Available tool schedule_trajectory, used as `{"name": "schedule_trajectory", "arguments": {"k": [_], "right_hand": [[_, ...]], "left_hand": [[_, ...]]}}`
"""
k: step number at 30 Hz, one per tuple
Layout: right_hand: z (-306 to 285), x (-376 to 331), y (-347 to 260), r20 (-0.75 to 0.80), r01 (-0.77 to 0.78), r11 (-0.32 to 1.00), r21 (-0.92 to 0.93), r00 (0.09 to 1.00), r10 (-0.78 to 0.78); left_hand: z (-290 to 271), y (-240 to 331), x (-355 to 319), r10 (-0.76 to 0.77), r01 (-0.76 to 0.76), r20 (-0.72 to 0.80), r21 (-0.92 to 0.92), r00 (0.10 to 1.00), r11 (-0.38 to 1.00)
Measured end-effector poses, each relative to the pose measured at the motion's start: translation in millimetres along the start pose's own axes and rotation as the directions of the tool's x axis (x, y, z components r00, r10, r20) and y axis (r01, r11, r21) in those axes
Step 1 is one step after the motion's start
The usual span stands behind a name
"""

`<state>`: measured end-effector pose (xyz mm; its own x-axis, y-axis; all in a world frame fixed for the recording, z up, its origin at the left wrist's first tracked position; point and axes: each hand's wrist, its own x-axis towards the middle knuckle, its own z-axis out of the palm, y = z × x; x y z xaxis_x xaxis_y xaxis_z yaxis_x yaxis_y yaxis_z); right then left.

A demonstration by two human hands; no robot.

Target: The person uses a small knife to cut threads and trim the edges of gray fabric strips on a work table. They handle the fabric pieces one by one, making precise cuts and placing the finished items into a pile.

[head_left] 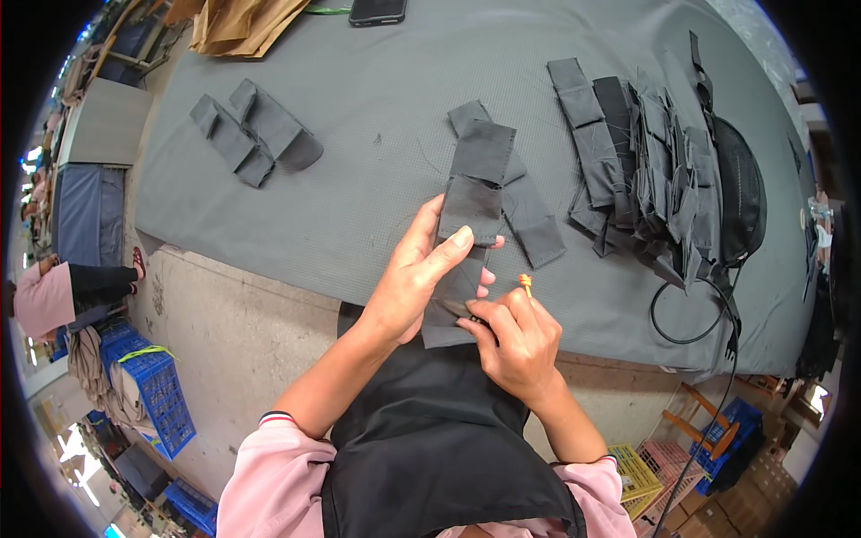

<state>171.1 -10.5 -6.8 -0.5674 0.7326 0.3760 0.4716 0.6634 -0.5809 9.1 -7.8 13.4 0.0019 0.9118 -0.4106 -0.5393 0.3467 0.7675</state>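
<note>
My left hand (pixel 413 273) is closed on a dark grey sewn fabric strip (pixel 473 208), thumb on top and fingers underneath. The strip's lower end hangs towards my apron. My right hand (pixel 518 336) pinches a small pointed tool (pixel 459 309) against that lower part; most of the tool is hidden in the fist, so its exact kind is unclear. An orange knotted tie (pixel 526 283) sticks out above the right knuckles. Beyond my left hand, another grey strip (pixel 534 220) lies on the table, partly under the held one.
A grey cloth covers the table (pixel 359 206). Two folded strips (pixel 247 134) lie at left, a pile of strips (pixel 659 161) at right beside a black pouch (pixel 740 179) and cable (pixel 686 341). Brown paper (pixel 247 27) and a phone (pixel 377 11) lie far off. Someone (pixel 54 291) stands left.
</note>
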Motion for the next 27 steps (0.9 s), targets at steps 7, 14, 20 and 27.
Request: {"name": "schedule_trajectory", "arguments": {"k": [7,14,20,27], "right_hand": [[0.4,-12.2,2.6,-0.102,0.008,0.999,0.047,0.995,-0.003],[-9.0,-0.1,4.2,-0.121,-0.337,0.847,0.412,0.901,0.418],[8.9,9.6,18.9,-0.042,-0.327,0.877,0.351,0.930,0.364],[-3.9,26.3,12.7,-0.058,-0.256,0.350,0.901,0.729,0.682]], "left_hand": [[-0.5,-2.2,1.7,-0.016,0.016,0.005,-0.036,1.000,0.999],[-18.5,-18.1,-1.6,-0.117,0.127,0.076,-0.152,0.990,0.980],[-2.3,-25.0,-19.5,-0.009,-0.050,0.174,0.332,0.985,0.942],[-7.8,-41.5,-35.4,-0.159,0.162,0.127,-0.022,0.979,0.986]]}}
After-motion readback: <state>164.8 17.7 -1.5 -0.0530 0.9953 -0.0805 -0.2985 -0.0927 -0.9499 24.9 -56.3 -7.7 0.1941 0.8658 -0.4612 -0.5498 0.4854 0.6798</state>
